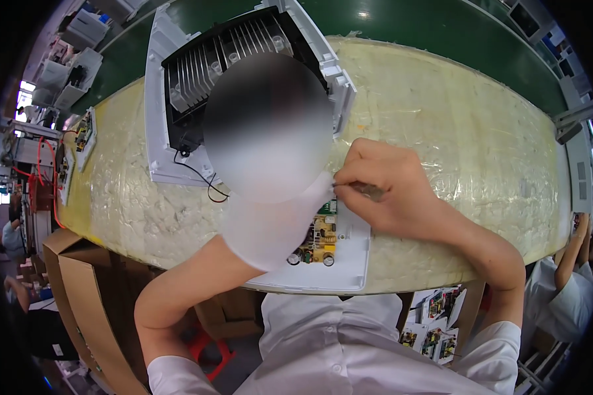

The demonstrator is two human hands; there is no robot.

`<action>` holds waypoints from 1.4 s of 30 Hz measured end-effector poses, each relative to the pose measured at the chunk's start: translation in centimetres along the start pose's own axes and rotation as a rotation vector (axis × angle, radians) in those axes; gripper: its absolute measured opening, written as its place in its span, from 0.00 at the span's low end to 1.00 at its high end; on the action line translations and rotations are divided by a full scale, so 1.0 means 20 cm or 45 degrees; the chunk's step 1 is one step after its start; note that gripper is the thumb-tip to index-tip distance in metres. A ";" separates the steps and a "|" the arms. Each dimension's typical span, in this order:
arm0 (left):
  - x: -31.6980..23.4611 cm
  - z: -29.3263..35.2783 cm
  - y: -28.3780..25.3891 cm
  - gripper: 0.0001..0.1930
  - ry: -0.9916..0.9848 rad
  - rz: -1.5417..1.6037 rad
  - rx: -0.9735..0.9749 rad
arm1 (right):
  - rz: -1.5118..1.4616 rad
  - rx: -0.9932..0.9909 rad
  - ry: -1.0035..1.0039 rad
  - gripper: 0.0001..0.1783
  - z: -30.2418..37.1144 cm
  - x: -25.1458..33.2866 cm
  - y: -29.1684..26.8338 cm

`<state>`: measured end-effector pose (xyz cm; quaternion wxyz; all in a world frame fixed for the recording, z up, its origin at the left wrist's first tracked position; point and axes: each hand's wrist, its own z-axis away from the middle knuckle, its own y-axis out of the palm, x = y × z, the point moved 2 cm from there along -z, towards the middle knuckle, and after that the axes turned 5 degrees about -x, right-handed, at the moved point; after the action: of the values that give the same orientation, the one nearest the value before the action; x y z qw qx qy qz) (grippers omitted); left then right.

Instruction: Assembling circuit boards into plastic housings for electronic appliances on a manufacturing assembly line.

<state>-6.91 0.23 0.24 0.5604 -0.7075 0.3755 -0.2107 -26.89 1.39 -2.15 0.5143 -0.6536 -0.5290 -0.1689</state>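
My right hand [392, 187] is closed in a pinch beside the upper end of a circuit board [323, 240]. What its fingertips hold, if anything, is too small to make out. My left forearm [194, 276] reaches in from the lower left, but a grey and pale blurred patch hides the left hand. Under the hands lies a white plastic panel [352, 260] at the table's near edge, with the board on it. Beyond stands a white housing [157, 125] with a black frame and metal fins [207, 72]; thin black and red wires [201, 176] trail from it.
The table [468, 151] has a yellowish, film-covered top. More circuit boards [84, 135] lie at its far left end. Cardboard boxes [79, 276] and a red stool [214, 355] are below the near edge. Several boards [435, 329] sit low at the right, near another person's arm [570, 253].
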 end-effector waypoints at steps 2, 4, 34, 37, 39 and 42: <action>-0.02 0.03 -0.13 0.24 -0.063 0.171 -0.032 | 0.027 -0.023 -0.063 0.07 0.03 -0.02 -0.01; -0.03 0.13 -0.20 0.29 -0.146 0.328 -0.060 | 0.153 -0.054 -0.030 0.07 0.06 -0.03 -0.03; 0.05 0.34 0.01 0.33 -0.101 0.469 0.049 | 0.481 0.158 -0.171 0.10 0.00 0.08 -0.02; 0.04 0.33 0.00 0.33 -0.095 0.427 0.022 | 0.931 0.341 -0.346 0.12 -0.10 0.17 0.02; 0.04 0.34 -0.01 0.33 -0.076 0.456 -0.003 | 1.023 0.465 -0.352 0.12 -0.13 0.12 0.09; 0.06 0.33 -0.03 0.33 -0.046 0.505 -0.022 | 1.072 0.581 -0.364 0.12 -0.15 0.05 0.10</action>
<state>-1.22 3.66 -1.18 0.5916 -0.6281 0.4992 -0.0800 -23.77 -0.51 -1.05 0.5901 -0.6977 -0.3079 0.2648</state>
